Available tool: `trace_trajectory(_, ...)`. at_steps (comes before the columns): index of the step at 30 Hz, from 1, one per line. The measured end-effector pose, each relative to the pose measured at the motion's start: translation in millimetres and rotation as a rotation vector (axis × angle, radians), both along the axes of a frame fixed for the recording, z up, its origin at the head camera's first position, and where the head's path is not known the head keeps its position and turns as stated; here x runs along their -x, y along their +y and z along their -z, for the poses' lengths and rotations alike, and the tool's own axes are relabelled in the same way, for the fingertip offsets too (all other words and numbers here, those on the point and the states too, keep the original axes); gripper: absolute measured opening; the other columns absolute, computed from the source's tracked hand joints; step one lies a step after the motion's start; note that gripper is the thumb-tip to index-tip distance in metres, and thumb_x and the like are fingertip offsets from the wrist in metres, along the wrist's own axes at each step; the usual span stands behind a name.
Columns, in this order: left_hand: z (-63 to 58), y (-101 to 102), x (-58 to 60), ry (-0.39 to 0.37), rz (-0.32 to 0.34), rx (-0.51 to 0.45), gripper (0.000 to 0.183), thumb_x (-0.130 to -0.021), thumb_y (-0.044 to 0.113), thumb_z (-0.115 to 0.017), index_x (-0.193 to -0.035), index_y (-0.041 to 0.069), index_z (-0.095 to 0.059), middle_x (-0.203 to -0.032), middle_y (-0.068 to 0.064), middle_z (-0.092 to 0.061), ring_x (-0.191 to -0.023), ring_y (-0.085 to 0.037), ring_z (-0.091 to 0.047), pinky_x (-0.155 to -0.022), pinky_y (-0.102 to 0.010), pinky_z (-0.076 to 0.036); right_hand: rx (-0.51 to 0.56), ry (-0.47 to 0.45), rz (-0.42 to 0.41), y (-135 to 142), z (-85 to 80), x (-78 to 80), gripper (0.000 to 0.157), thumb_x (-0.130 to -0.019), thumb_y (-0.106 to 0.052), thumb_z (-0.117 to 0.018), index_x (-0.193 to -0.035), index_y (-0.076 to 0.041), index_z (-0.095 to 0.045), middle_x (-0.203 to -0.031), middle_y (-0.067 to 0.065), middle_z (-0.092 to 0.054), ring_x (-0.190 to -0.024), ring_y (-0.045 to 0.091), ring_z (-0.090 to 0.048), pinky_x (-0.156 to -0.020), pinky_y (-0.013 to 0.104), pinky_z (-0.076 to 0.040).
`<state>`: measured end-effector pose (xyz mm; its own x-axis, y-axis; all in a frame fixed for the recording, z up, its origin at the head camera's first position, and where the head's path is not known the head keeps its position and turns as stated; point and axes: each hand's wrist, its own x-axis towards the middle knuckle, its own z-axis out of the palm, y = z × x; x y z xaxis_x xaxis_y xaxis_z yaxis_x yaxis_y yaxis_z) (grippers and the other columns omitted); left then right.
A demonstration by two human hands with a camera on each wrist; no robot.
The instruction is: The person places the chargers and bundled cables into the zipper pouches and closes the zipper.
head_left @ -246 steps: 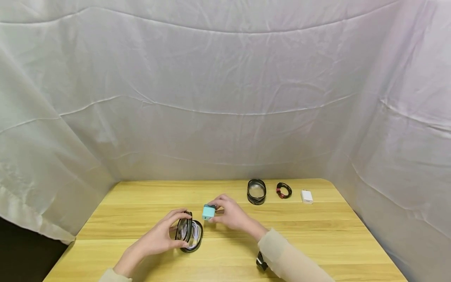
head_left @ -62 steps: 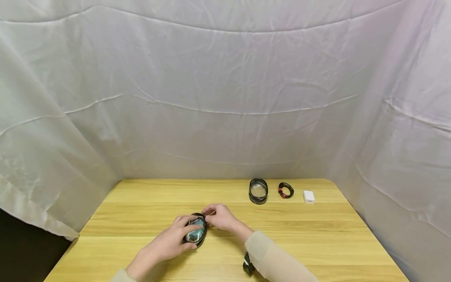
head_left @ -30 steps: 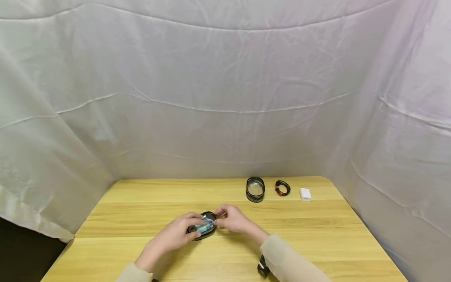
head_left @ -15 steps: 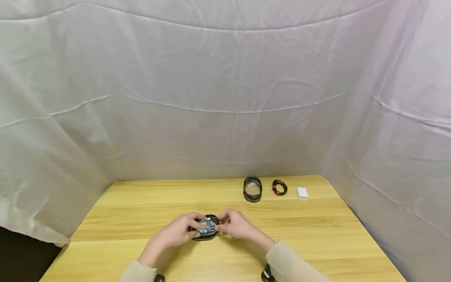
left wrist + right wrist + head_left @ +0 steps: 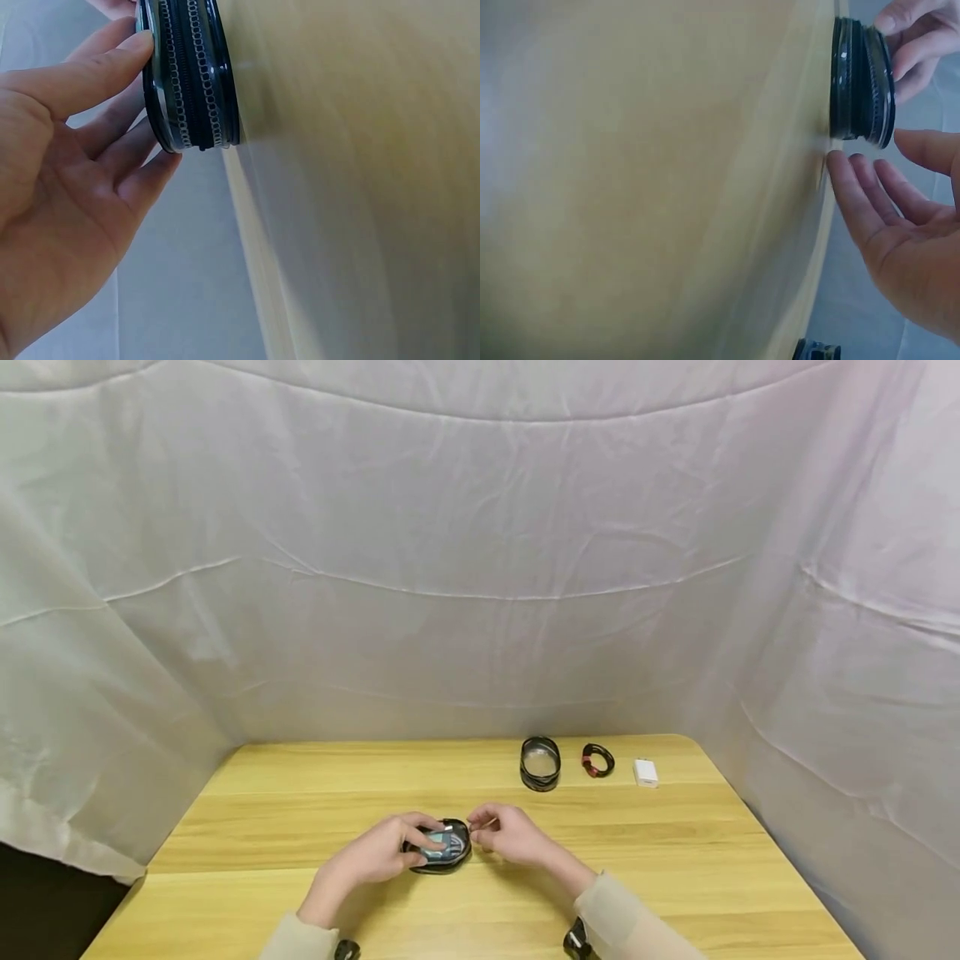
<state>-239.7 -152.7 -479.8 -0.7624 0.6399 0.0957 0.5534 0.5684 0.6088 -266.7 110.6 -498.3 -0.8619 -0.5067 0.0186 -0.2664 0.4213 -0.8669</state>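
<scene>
No text, label, brand, number or sign is legible in the head view or in either wrist view.

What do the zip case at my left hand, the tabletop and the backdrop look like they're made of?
Zip case: probably clear, glossy plastic, black at the edges; its top is see-through.
Tabletop: smooth wood or wood-look laminate; grain streaks show.
Backdrop: likely satiny fabric; it creases with a soft sheen.
</scene>
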Motion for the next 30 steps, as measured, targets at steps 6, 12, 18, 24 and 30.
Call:
trace_trajectory(6, 0.9, 1.0, -1.0, -0.012, 0.000, -0.007, 0.031, -0.091, -0.003, -0.074, -0.117, 0.011, -0.081, -0.140, -0.016, -0.063, -0.128, -0.039, -0.060, -0.104, -0.052, -0.054, -0.007, -0.006, -0.057, -2.6, 7.5, 17.3, 0.036, -0.092, 0.008, -0.062, -0.127, 0.005, -0.066, -0.116, 0.014, -0.072, -0.097, 0.023, -0.068, -0.075, 0.028, -0.059)
trace_trajectory(12, 1.7, -1.1, -0.5, -0.010, -0.004, -0.013, 0.030, -0.091, -0.003, -0.074, -0.117, 0.012, -0.081, -0.141, -0.014, -0.063, -0.128, -0.038, -0.060, -0.104, -0.051, -0.054, -0.069, 0.030, -0.110, -6.4, 11.6, 32.8, 0.034, -0.091, 0.008, -0.065, -0.122, -0.001, -0.071, -0.115, 0.013, -0.074, -0.095, 0.020, -0.068, -0.074, 0.027, -0.057)
trace_trajectory(18, 1.3, -1.6, -0.8, -0.018, -0.006, -0.025, 0.030, -0.092, -0.003, -0.073, -0.118, 0.010, -0.080, -0.141, -0.016, -0.063, -0.128, -0.039, -0.060, -0.104, -0.052, -0.053, -0.110, 0.038, -0.143, -10.8, 12.0, 42.5, 0.031, -0.089, 0.007, -0.068, -0.116, -0.004, -0.076, -0.111, 0.008, -0.076, -0.091, 0.013, -0.065, -0.076, 0.025, -0.054)
trace_trajectory(24, -0.4, -2.6, -1.9, -0.019, -0.013, -0.028, 0.029, -0.092, -0.003, -0.073, -0.118, 0.009, -0.080, -0.141, -0.016, -0.062, -0.128, -0.040, -0.059, -0.103, -0.053, -0.054, -0.114, 0.003, -0.170, -13.4, 11.8, 49.7, 0.033, -0.083, 0.013, -0.066, -0.111, -0.002, -0.077, -0.101, 0.006, -0.076, -0.082, 0.009, -0.059, -0.070, 0.021, -0.050)
trace_trajectory(30, -1.0, -0.7, -1.2, -0.034, -0.015, -0.026, 0.029, -0.093, -0.003, -0.073, -0.117, 0.010, -0.080, -0.141, -0.015, -0.062, -0.130, -0.040, -0.058, -0.104, -0.054, -0.052, -0.153, 0.000, -0.162, -15.7, 11.1, 52.7, 0.021, -0.088, 0.011, -0.067, -0.099, -0.003, -0.076, -0.090, 0.001, -0.074, -0.078, 0.010, -0.060, -0.071, 0.023, -0.052)
